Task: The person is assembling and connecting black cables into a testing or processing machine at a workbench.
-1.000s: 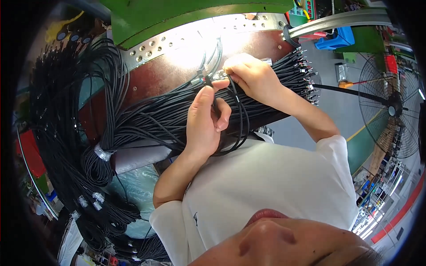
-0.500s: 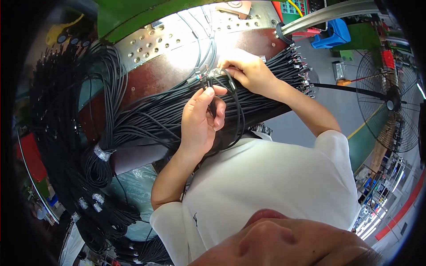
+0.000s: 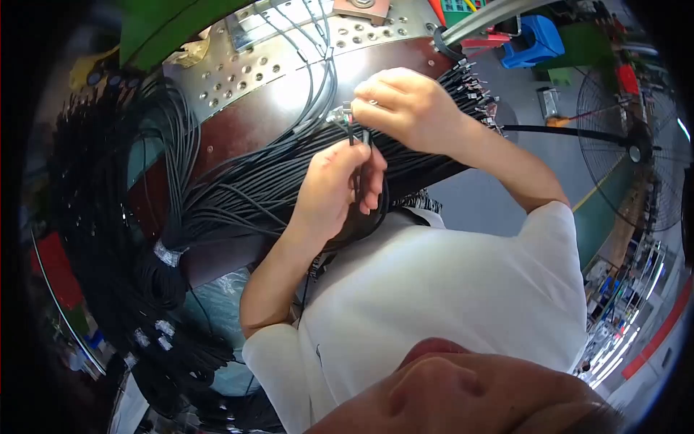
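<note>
Over the last second both hands shifted from low on the black cable bundle [image 3: 275,181] up toward the perforated steel plate [image 3: 238,72]. Earlier the left hand [image 3: 334,189] lay cupped over the bundle, well below the plate. Now it was just below the plate's lower edge, fingers curled shut around a couple of black cable ends [image 3: 359,170] and holding them upright. The right hand [image 3: 408,108] had also moved toward the plate and was closed on the small metal connector [image 3: 341,113] at the tip of those cables, right at the plate's edge.

The connector sat beside the grey wires [image 3: 318,79] that ran down across the plate. Whether it was mated to anything could not be told.

My read: work had moved from sorting in the bundle to handling one connector end at the plate. The rest of the bundle lay below the plate, untouched, tape-wrapped [image 3: 168,254] at its lower left. A floor fan [image 3: 636,152] stood well to the right of the plate.
</note>
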`<act>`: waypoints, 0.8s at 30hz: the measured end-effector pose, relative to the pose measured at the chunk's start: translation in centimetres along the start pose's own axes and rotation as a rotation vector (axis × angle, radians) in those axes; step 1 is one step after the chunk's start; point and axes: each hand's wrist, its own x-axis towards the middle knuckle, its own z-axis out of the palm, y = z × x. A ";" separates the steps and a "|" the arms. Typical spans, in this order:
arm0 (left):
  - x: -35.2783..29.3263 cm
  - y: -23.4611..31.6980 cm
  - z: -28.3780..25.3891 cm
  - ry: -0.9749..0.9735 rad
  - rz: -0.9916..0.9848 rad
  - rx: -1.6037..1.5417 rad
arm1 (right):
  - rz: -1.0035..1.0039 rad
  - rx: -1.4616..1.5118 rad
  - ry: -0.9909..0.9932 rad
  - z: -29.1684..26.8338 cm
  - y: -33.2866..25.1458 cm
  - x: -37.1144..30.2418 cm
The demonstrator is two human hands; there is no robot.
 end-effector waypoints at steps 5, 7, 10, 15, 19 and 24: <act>-1.0 0.9 0.1 0.269 0.533 0.621 | 0.485 0.289 0.125 0.6 2.3 -3.4; -1.6 2.7 -0.1 0.199 0.476 0.450 | 0.618 0.561 0.076 2.6 1.6 -4.1; -0.8 2.8 0.6 0.011 0.131 0.134 | 0.636 0.572 0.010 2.2 2.1 -3.9; 1.6 1.0 1.3 -0.069 -0.050 0.152 | 0.713 0.708 -0.077 2.1 2.1 -3.6; 2.1 1.0 1.3 -0.095 -0.073 0.184 | 0.586 0.422 0.004 2.5 1.8 -4.1; 3.0 2.0 1.3 -0.113 -0.147 0.107 | 0.339 0.160 0.042 0.4 2.4 -2.9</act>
